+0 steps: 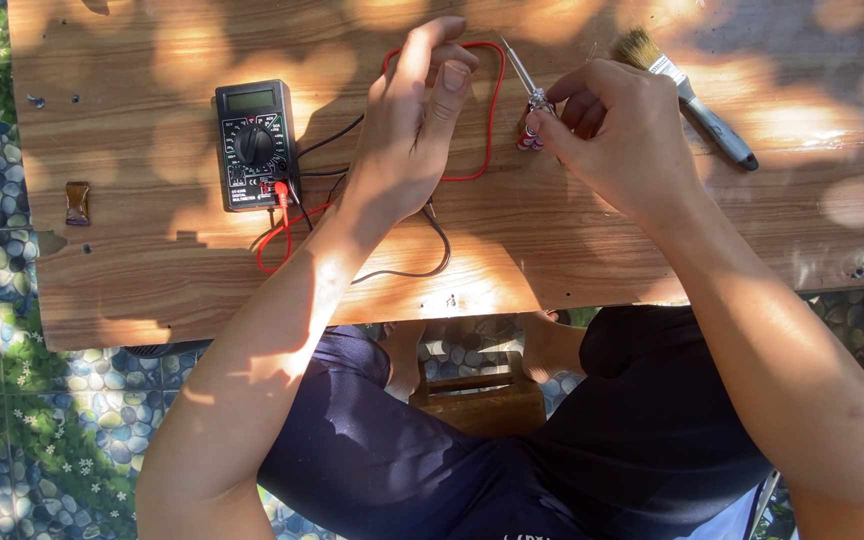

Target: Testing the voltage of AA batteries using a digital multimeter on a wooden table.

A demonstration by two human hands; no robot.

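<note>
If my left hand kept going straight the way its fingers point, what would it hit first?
Probably the red wire looped on the table just beyond the left hand. Its fingers point toward the far edge. The hand may be raised, so it could pass above the wire.

We see a slim screwdriver (pixel 532 95) with a bright metal shaft and a red-and-clear handle, held tilted above the desk (pixel 572 250), its tip pointing up and to the left. Beside it, a red test lead (pixel 487 120) loops across the wood, and a black lead (pixel 422 262) curves toward the near edge. Both run to a black multimeter (pixel 255 145) lying flat, dial up.
</note>
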